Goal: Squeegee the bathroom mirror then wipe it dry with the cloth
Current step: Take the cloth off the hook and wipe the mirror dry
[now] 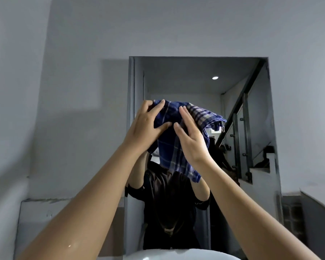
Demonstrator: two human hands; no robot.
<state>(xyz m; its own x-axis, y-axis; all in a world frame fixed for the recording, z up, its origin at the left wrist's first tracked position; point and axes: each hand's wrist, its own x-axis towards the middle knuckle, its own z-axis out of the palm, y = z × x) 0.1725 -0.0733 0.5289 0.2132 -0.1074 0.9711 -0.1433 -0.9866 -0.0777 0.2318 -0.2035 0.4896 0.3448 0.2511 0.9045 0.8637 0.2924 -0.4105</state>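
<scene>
While both bare arms reach up from the bottom corners of the head view, the largest thing they face is the pale grey wall (176, 25), which fills most of the frame. Set into it is the tall rectangular mirror (233, 91), whose glass reflects a dark-shirted person, a staircase railing (246, 139) and a small round ceiling light (215, 78). Below the mirror, at the bottom edge, curves the white rim of a basin (176, 255). Held up in front of the middle of the mirror is the blue plaid cloth (176, 147), bunched at the top and hanging down in a loose fold; whether it touches the glass is hard to tell from this angle. The left hand (144, 126) grasps the cloth's upper left part, thumb and fingers curled into the fabric. The right hand (189, 136) lies flat against the cloth's right side with fingers (184, 113) straight and together, pressing rather than gripping.
</scene>
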